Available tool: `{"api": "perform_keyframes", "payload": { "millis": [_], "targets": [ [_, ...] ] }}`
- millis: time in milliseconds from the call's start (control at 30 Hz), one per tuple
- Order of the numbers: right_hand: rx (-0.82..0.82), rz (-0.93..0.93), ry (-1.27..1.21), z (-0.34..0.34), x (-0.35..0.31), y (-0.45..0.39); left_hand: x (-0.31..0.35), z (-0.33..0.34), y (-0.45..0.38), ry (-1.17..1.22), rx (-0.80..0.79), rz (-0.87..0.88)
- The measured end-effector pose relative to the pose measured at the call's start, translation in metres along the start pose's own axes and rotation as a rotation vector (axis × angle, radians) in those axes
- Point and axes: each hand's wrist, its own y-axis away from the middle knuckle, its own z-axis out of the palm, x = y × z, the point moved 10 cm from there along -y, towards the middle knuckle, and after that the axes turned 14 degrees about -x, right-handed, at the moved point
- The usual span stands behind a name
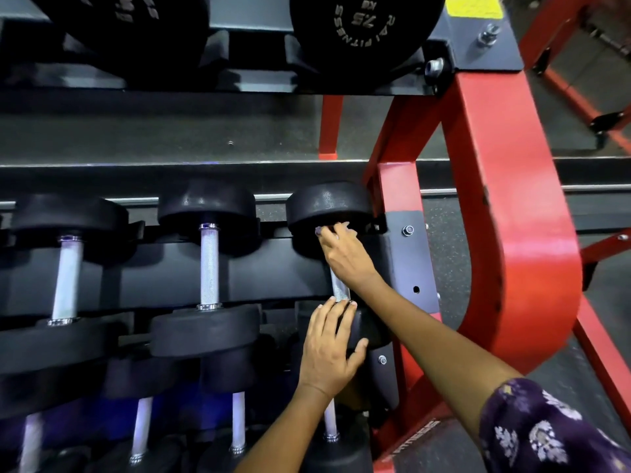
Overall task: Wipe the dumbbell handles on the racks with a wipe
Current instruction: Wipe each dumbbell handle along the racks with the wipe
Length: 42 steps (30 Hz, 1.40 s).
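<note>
Head view, knurled silver dumbbell handle (339,288), black heads

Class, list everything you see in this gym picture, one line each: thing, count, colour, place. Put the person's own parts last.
Rack: one, red frame with black shelves, right and across.
Middle-shelf dumbbells: three, black heads, silver handles; left, centre, right.
Top-shelf dumbbells: two big black heads, the right one marked 7.5 KG.
Bottom-shelf dumbbells: at least four pale handles, dark and blurred.
Wipe: one small pale piece, at the right hand's fingertips, hard to make out.
Floor: dark speckled, behind and right of the rack.
Sleeve: one, purple with pale flowers, right arm.
Right hand: on the upper end of the right dumbbell's handle.
Left hand: resting on that dumbbell's near head.
</note>
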Motion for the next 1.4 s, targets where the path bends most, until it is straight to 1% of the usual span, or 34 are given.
{"api": "perform_keyframes", "payload": {
  "millis": [67,167,200,267,300,333,400,433,500,533,567,633,733,767,833,900,933,967,1000,1033,1067,1100,1167,1200,1233,1267,1333,1400],
  "targets": [
    [-0.111,-0.060,0.140,0.004,-0.007,0.005,0.000,-0.001,0.000,0.004,0.003,0.002],
    [-0.113,-0.258,0.301,0.009,-0.024,0.015,0.000,0.000,0.000,0.003,0.003,-0.002],
    [-0.134,-0.272,0.314,0.006,-0.023,0.012,0.000,0.000,0.001,-0.002,0.004,-0.002],
    [-0.177,-0.206,0.253,-0.004,-0.011,0.006,0.000,0.000,0.001,-0.005,0.003,0.000],
    [-0.203,-0.205,0.256,-0.003,-0.011,0.007,0.000,0.000,0.001,-0.008,0.004,0.000],
    [-0.245,-0.241,0.295,0.005,-0.015,0.011,0.001,0.000,0.001,-0.014,0.004,0.000],
    [-0.274,-0.375,0.377,0.019,-0.025,0.023,0.001,0.000,0.000,-0.023,-0.009,-0.002],
    [-0.241,-0.406,0.335,0.014,-0.023,0.024,0.003,0.000,-0.001,-0.027,-0.019,0.000],
    [-0.229,-0.388,0.102,-0.005,-0.011,0.012,0.004,-0.001,-0.002,-0.035,-0.032,-0.003],
    [-0.245,-0.371,0.045,-0.007,-0.006,0.007,0.003,-0.001,0.000,-0.032,-0.042,-0.004],
    [-0.295,-0.341,0.010,-0.007,-0.003,0.003,0.003,-0.001,-0.001,-0.029,-0.048,-0.009],
    [-0.330,-0.345,0.012,-0.004,-0.014,0.009,0.001,0.001,0.001,-0.025,-0.080,-0.028],
    [-0.464,-0.457,0.009,0.008,-0.035,0.033,0.001,0.001,0.002,-0.036,-0.100,-0.032],
    [-0.495,-0.480,-0.027,0.010,-0.034,0.035,0.000,0.002,0.002,-0.042,-0.103,-0.035],
    [-0.517,-0.395,-0.119,0.007,-0.018,0.028,0.000,0.002,0.002,-0.055,-0.104,-0.047],
    [-0.481,-0.298,-0.175,0.005,-0.014,0.027,0.001,0.002,0.002,-0.079,-0.104,-0.068],
    [-0.489,-0.309,-0.159,0.011,-0.020,0.030,0.001,0.003,0.002,-0.101,-0.106,-0.077],
    [-0.516,-0.357,-0.154,0.019,-0.030,0.037,0.002,0.004,0.004,-0.128,-0.111,-0.081],
    [-0.571,-0.413,-0.179,0.024,-0.037,0.045,0.002,0.005,0.005,-0.154,-0.109,-0.082],
    [-0.623,-0.438,-0.257,0.026,-0.037,0.048,0.003,0.005,0.006,-0.175,-0.108,-0.085],
    [-0.668,-0.428,-0.322,0.026,-0.032,0.047,0.004,0.006,0.007,-0.190,-0.108,-0.088],
    [-0.675,-0.394,-0.382,0.024,-0.025,0.041,0.004,0.006,0.006,-0.199,-0.105,-0.093],
    [-0.622,-0.306,-0.419,0.018,-0.011,0.030,0.004,0.006,0.006,-0.188,-0.097,-0.103],
    [-0.606,-0.289,-0.401,0.015,-0.012,0.030,0.003,0.007,0.006,-0.166,-0.100,-0.114],
    [-0.616,-0.313,-0.370,0.016,-0.018,0.033,0.002,0.007,0.007,-0.137,-0.107,-0.128],
    [-0.663,-0.367,-0.326,0.017,-0.029,0.041,0.001,0.007,0.008,-0.108,-0.112,-0.142],
    [-0.742,-0.454,-0.366,0.025,-0.038,0.056,0.000,0.007,0.009,-0.059,-0.111,-0.165],
    [-0.772,-0.380,-0.517,0.029,-0.024,0.055,0.000,0.006,0.010,-0.028,-0.115,-0.181]
  ]
}}
